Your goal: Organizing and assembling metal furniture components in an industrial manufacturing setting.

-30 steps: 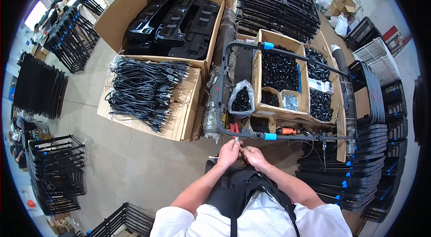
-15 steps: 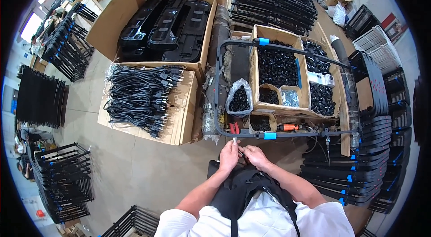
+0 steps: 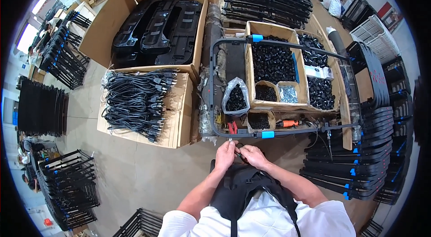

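Note:
My left hand (image 3: 225, 155) is closed just in front of the black tube frame (image 3: 238, 134), by its near left corner. A small silvery tip (image 3: 230, 139) shows at its fingertips, but what it belongs to is hidden. Close on its right, my right hand (image 3: 253, 156) is also closed, fingers curled around something dark and too small to name. The frame lies flat across the bench, with blue pieces (image 3: 267, 134) wrapped on its near and far bars. Red-handled pliers (image 3: 232, 127) rest just inside the near bar.
Beyond the hands stands a divided cardboard box (image 3: 283, 107) of small black parts and screws. A plastic bag (image 3: 235, 98) of black parts and an orange-bodied tool (image 3: 287, 123) lie nearby. Bundled black cables (image 3: 134, 102) sit at left on cardboard. Stacked black frames (image 3: 354, 169) crowd the right.
The view has turned slightly, shifting the bench a little to the left in the picture. Both hands stay closed and close together in front of the frame's near bar.

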The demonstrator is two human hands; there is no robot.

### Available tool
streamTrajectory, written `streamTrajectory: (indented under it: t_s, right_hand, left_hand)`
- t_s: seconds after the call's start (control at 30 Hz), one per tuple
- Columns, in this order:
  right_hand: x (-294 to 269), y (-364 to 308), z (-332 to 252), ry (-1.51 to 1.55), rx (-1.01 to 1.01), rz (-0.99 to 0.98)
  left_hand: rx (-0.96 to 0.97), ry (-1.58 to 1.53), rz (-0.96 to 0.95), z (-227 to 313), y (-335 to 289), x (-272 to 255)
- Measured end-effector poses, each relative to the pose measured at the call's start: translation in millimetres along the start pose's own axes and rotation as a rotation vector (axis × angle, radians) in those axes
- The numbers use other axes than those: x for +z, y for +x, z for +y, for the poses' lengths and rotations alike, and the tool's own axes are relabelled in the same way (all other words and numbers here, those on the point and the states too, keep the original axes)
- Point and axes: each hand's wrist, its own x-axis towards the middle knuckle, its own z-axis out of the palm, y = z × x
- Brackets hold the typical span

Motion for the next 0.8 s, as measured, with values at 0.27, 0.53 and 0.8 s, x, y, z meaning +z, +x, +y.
streamTrajectory:
  t_s: [0.27,0.53,0.8]
  right_hand:
    - [-3.2,-2.1,-0.3,-0.040,0.009,0.012]
    - [0.1,-14.2,-9.1,0.074,-0.056,-0.150]
    - [3.9,-10.8,-19.1,0.192,-0.114,-0.056]
  left_hand:
    - [0.050,0.011,-0.052,-3.2,7.3,2.0]
    - [-0.167,-0.204,-0.115,8.0,10.6,-6.1]
    - [-0.065,0.129,0.013,9.9,13.9,-17.1]
